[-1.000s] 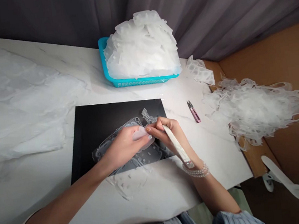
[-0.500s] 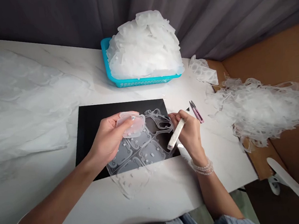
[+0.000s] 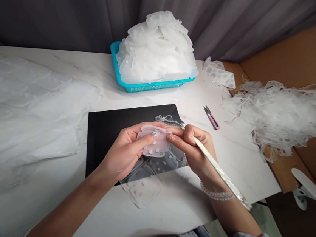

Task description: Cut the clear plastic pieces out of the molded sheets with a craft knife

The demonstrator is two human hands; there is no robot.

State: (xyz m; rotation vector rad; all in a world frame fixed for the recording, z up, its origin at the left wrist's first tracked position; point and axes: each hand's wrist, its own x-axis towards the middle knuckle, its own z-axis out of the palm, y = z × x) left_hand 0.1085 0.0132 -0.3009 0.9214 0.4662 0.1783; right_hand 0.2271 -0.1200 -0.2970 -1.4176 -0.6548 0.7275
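My left hand (image 3: 122,153) pinches a frosted, translucent flat piece (image 3: 158,147), rounded and dotted with small bumps, between thumb and fingers. At its right edge my right hand (image 3: 199,146) touches the same piece with thumb and fingertips. A long white stick-like tool (image 3: 223,174) is tucked in the right hand, its far end slanting back over the wrist; its kind and its front tip are hidden. Below both hands lies a clear moulded sheet (image 3: 141,173) with similar outlines, partly on a black mat (image 3: 110,126) and partly over the table edge of the mat.
A blue basket (image 3: 157,85) heaped with translucent pieces (image 3: 156,54) stands at the back. Purple thread snips (image 3: 212,118) lie right of the mat. Farther right is a pile of clear scrap webbing (image 3: 285,113) by cardboard (image 3: 297,64). Frosted sheets (image 3: 31,110) cover the left.
My right hand has come left from the sheet to the piece in my left hand. The white tool has swung round to point back over the wrist. The view has shifted slightly.
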